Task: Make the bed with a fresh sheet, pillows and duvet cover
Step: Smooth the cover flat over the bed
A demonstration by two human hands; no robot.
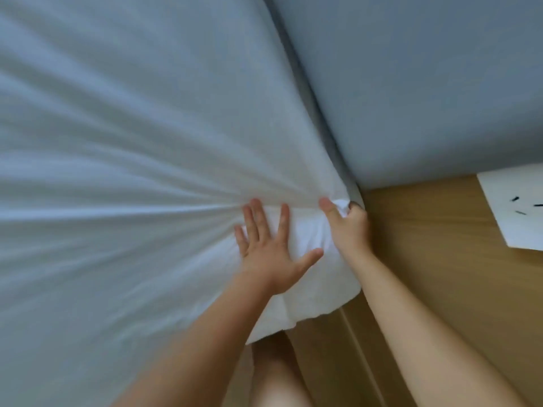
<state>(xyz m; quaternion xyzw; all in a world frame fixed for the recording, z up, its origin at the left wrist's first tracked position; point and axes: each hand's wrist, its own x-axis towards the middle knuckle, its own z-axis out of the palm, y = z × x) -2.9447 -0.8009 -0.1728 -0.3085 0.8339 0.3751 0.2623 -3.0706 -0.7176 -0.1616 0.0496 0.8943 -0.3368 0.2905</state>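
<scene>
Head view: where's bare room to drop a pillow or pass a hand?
Free: sheet left of the left hand; wood floor between right hand, wall and white paper. Crowded: the bed corner, where both hands meet bunched sheet; the slit along the wall looks narrow.

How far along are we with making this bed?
Done: the white sheet is spread out, creases fanning toward this corner. In hand: the left hand presses flat on it while the right hand grips the bunched corner; the hem below hangs loose, untucked. Left: finishing this corner, then pillows and duvet cover; neither is in view.
</scene>
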